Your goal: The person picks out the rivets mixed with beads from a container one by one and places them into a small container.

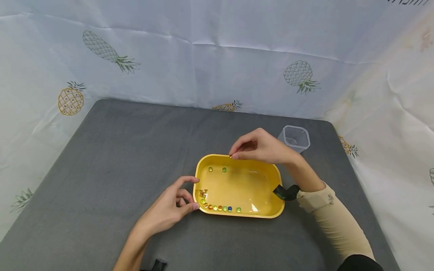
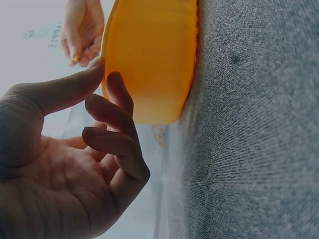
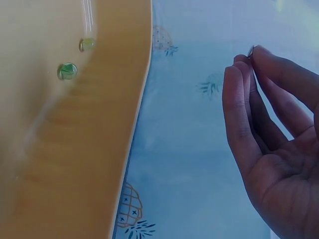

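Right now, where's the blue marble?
Head view: the blue marble lies in the yellow tray, in the row along its near side, just left of centre, between two green marbles.

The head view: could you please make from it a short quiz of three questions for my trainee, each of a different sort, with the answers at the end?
1. True or false: the clear container stands outside the yellow tray.
2. What does the left hand touch?
(a) the blue marble
(b) the yellow tray
(c) the clear container
3. Complete: the small object is pinched by the ____.

Key: 1. True. 2. (b). 3. right hand.
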### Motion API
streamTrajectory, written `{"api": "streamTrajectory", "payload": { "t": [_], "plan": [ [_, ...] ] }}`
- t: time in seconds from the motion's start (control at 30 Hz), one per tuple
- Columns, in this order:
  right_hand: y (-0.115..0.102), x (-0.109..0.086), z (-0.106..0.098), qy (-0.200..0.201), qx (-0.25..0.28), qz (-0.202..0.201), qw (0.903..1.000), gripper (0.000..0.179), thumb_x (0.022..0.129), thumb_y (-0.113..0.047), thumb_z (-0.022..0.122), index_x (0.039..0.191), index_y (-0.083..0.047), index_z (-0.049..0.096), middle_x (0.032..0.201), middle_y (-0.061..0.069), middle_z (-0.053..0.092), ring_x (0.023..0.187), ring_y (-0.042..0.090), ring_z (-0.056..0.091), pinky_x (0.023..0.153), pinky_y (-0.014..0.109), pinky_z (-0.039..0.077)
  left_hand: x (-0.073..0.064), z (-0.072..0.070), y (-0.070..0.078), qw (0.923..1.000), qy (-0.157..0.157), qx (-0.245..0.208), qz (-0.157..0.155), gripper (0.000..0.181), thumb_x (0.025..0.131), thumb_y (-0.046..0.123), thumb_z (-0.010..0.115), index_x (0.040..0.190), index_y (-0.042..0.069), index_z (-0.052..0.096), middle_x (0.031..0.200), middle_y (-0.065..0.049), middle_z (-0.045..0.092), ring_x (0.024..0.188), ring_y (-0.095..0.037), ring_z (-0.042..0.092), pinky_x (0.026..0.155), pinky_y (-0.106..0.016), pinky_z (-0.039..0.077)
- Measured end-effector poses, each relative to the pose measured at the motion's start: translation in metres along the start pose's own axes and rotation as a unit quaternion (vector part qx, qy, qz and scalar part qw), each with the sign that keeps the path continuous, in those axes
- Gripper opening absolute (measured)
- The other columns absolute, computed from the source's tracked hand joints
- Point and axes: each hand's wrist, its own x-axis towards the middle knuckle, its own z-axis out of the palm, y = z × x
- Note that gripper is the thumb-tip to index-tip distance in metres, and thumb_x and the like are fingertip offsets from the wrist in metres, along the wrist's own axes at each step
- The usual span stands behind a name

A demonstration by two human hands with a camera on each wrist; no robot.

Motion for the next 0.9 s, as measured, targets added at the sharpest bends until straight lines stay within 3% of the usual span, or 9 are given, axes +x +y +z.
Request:
{"api": "streamTrajectory", "payload": {
  "t": [0.37, 0.6, 0.9],
  "plan": [
    [0.001, -0.012, -0.011, 0.019, 0.006, -0.006, 0.9998, 0.012, 0.098, -0.003, 0.079, 0.109, -0.006, 0.082, 0.108, 0.023, 0.079, 0.092, 0.034, 0.078, 0.085, 0.04, 0.066, 0.0, 0.0, 0.001, 1.0, 0.002, 0.001, 0.001, 0.064, 0.097, 0.011, 0.081, 0.153, 0.012, 0.049, 0.089, -0.003, 0.071, 0.066, -0.009, 0.058, 0.062, -0.024, 0.047],
    [0.003, -0.021, -0.021, 0.051, -0.023, -0.002, 0.9984, 0.014, 0.097, -0.004, 0.08, 0.109, -0.009, 0.083, 0.105, 0.008, 0.081, 0.089, 0.019, 0.076, 0.086, 0.03, 0.065, 0.0, 0.0, 0.001, 1.0, 0.003, 0.002, 0.001, 0.064, 0.097, 0.012, 0.081, 0.153, 0.012, 0.049, 0.089, -0.003, 0.071, 0.067, -0.009, 0.057, 0.062, -0.024, 0.047],
    [0.01, -0.032, -0.032, 0.087, -0.033, -0.003, 0.9957, 0.013, 0.097, -0.002, 0.079, 0.109, -0.004, 0.082, 0.102, -0.003, 0.081, 0.087, 0.016, 0.076, 0.084, 0.027, 0.065, 0.0, 0.0, 0.001, 1.0, 0.001, 0.002, 0.001, 0.065, 0.097, 0.012, 0.082, 0.153, 0.011, 0.049, 0.089, -0.003, 0.07, 0.067, -0.009, 0.058, 0.062, -0.024, 0.047]
  ]
}}
